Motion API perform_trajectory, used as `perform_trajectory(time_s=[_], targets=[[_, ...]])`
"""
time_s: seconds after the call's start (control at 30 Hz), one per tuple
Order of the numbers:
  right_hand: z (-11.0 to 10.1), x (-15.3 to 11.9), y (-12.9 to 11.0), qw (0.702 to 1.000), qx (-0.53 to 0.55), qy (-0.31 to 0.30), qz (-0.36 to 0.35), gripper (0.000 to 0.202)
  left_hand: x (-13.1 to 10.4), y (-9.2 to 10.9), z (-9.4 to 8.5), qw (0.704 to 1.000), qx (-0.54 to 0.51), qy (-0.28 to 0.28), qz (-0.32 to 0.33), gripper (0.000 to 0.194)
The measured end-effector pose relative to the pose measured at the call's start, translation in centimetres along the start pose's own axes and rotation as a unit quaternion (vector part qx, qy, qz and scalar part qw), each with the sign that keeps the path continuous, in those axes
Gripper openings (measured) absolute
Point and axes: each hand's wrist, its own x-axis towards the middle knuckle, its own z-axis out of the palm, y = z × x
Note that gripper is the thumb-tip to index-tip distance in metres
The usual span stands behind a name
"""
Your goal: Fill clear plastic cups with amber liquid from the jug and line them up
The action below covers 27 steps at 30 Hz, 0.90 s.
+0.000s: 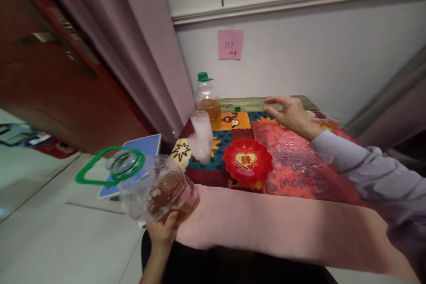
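Note:
My left hand [163,233] grips a clear plastic jug [166,191] low on its side. The jug is part full of amber liquid, with froth or droplets on its inner wall. It leans to the left at the table's near left corner, its uncapped mouth inside a green carry handle [81,174]. My right hand [288,113] is raised over the back of the table, thumb and forefinger apart, with nothing seen between them. A small green cap [237,109] lies to its left. Another jug [210,108], green-capped and holding amber liquid, stands at the back left.
Two stacks of clear plastic cups [202,131] stand in front of the back jug. A red scalloped dish [248,159] sits mid-table, beside a plastic-covered red mat [299,164]. Clear cups with amber liquid [330,123] are at the back right. A blue board [143,146] is left of the table.

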Motion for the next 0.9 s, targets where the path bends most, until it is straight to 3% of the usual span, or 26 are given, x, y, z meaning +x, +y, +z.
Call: perform_trajectory(time_s=[0.07,0.17,0.27,0.37,0.57,0.9], targets=[[2.5,-2.0,-4.3,0.995,0.039,-0.045,-0.082,0.020,-0.2,0.7,0.1,1.000,-0.021,-0.010,-0.015,0.058],[6.1,-4.2,-10.2,0.980,0.064,-0.115,-0.146,0.014,-0.4,1.5,0.0,0.998,-0.044,-0.028,-0.023,0.058],[8.7,-4.9,-14.6,0.971,0.055,-0.166,-0.162,0.021,-0.4,2.0,0.0,0.997,-0.064,-0.033,-0.029,0.063],[10.0,-4.5,-17.6,0.961,0.008,-0.218,-0.169,0.033,-0.3,2.4,0.1,0.996,-0.078,-0.028,-0.042,0.074],[11.1,-3.4,-19.8,0.928,-0.068,-0.311,-0.194,0.028,-0.5,3.1,0.6,0.992,-0.107,-0.011,-0.066,0.088],[12.2,-2.9,-18.8,0.939,-0.015,-0.284,-0.192,0.008,-0.7,3.5,0.8,0.987,-0.135,0.001,-0.081,0.098]])
